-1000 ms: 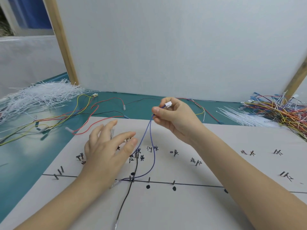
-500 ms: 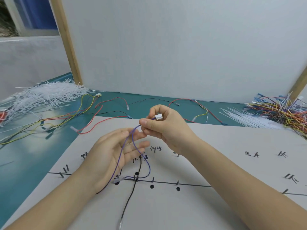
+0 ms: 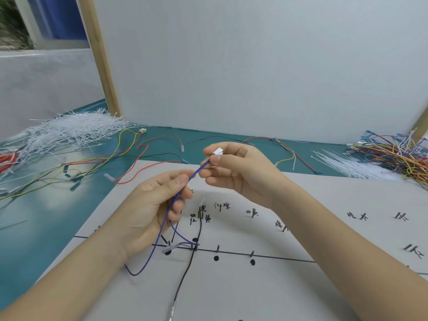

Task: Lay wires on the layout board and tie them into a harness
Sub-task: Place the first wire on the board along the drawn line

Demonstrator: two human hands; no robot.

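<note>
Wire-laying step: the right hand (image 3: 240, 172) pinched the purple wire (image 3: 162, 230) at its white plug (image 3: 217, 151); the left hand (image 3: 152, 205) pinched it lower, above the layout board (image 3: 301, 286). Next, routing it along the pegs (image 3: 217, 249) probably called for tension.

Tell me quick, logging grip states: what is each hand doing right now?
Left hand: pinches the purple wire.
Right hand: holds the wire's white connector.
</note>
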